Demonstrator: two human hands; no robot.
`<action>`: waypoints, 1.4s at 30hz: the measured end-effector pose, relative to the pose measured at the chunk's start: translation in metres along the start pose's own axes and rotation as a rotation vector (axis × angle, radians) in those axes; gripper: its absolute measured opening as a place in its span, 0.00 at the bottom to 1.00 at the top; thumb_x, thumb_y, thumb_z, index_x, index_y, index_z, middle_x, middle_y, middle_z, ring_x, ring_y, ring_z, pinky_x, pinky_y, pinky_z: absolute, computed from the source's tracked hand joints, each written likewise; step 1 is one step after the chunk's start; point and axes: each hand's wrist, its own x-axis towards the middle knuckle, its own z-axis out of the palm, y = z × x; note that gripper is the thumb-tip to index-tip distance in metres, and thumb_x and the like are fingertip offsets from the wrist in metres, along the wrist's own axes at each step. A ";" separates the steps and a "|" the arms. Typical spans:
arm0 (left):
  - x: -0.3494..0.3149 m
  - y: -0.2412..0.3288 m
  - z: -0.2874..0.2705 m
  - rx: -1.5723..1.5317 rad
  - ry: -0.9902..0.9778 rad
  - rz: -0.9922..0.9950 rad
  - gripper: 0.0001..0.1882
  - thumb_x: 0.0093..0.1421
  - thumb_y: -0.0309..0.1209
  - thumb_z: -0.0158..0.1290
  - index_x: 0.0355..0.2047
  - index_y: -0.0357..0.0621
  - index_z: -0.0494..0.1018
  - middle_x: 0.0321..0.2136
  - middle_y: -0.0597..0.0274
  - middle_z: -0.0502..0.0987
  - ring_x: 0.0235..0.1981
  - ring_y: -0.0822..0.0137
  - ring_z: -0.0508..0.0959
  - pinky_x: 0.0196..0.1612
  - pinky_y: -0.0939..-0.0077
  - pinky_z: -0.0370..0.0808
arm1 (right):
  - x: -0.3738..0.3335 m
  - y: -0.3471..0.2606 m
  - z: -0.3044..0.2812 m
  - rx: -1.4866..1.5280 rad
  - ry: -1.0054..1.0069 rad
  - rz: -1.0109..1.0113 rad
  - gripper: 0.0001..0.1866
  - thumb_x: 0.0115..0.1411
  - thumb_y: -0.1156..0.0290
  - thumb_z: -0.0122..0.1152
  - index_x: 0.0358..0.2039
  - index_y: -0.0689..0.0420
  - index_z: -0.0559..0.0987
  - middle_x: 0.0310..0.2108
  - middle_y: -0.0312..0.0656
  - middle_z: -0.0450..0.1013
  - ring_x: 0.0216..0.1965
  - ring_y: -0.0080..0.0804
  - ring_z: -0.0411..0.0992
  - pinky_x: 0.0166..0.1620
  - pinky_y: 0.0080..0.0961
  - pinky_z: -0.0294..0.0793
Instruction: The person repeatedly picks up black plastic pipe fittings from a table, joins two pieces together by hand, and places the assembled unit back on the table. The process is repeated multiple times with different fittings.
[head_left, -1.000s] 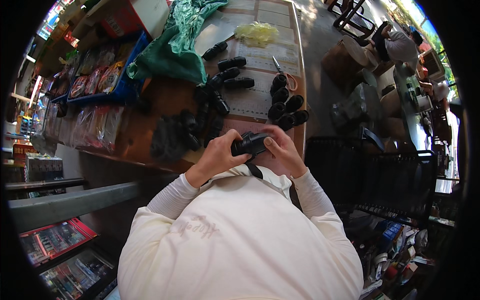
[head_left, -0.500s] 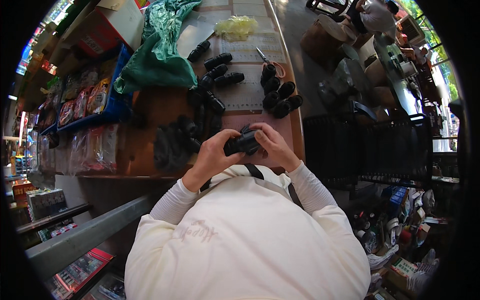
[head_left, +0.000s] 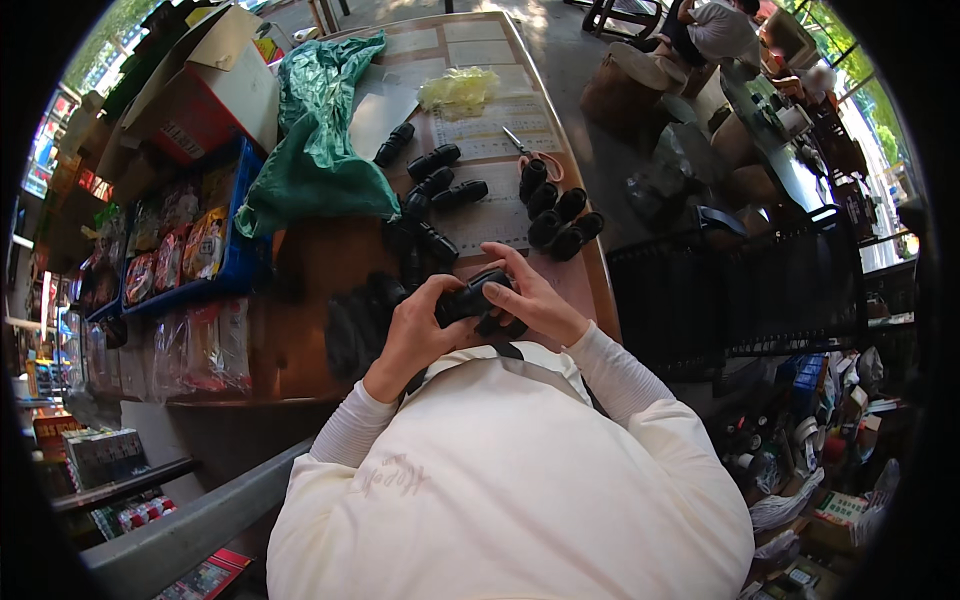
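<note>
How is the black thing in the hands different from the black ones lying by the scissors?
The black piece is gripped between the left hand and right hand, above the table edge. The black pieces by the scissors lie untouched on the table, bunched in a cluster, while the held one is single. All are black and stubby.

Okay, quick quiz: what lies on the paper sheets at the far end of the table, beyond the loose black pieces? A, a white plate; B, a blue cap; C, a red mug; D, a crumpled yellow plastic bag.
D: a crumpled yellow plastic bag lies on the paper sheets past the black pieces, near the scissors.
</note>
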 end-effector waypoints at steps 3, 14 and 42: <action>0.004 0.000 -0.003 -0.005 0.000 0.019 0.24 0.45 0.29 0.64 0.43 0.40 0.71 0.33 0.51 0.79 0.34 0.57 0.81 0.38 0.70 0.77 | 0.023 0.013 -0.022 -0.125 -0.208 0.324 0.29 0.62 0.59 0.58 0.60 0.52 0.62 0.44 0.39 0.66 0.34 0.20 0.70 0.31 0.15 0.72; 0.000 -0.008 0.011 -0.082 -0.029 0.078 0.24 0.45 0.26 0.64 0.45 0.38 0.73 0.36 0.53 0.78 0.36 0.65 0.80 0.41 0.74 0.75 | 0.011 0.024 -0.027 -0.072 -0.176 0.051 0.26 0.63 0.57 0.56 0.57 0.54 0.66 0.44 0.38 0.67 0.41 0.21 0.70 0.35 0.16 0.75; -0.045 0.021 0.078 -0.457 -0.076 -0.361 0.22 0.59 0.41 0.54 0.48 0.36 0.73 0.37 0.48 0.80 0.37 0.58 0.81 0.41 0.70 0.75 | -0.025 0.006 -0.073 0.058 -0.451 0.180 0.19 0.62 0.66 0.56 0.53 0.54 0.70 0.35 0.30 0.68 0.31 0.14 0.67 0.31 0.10 0.66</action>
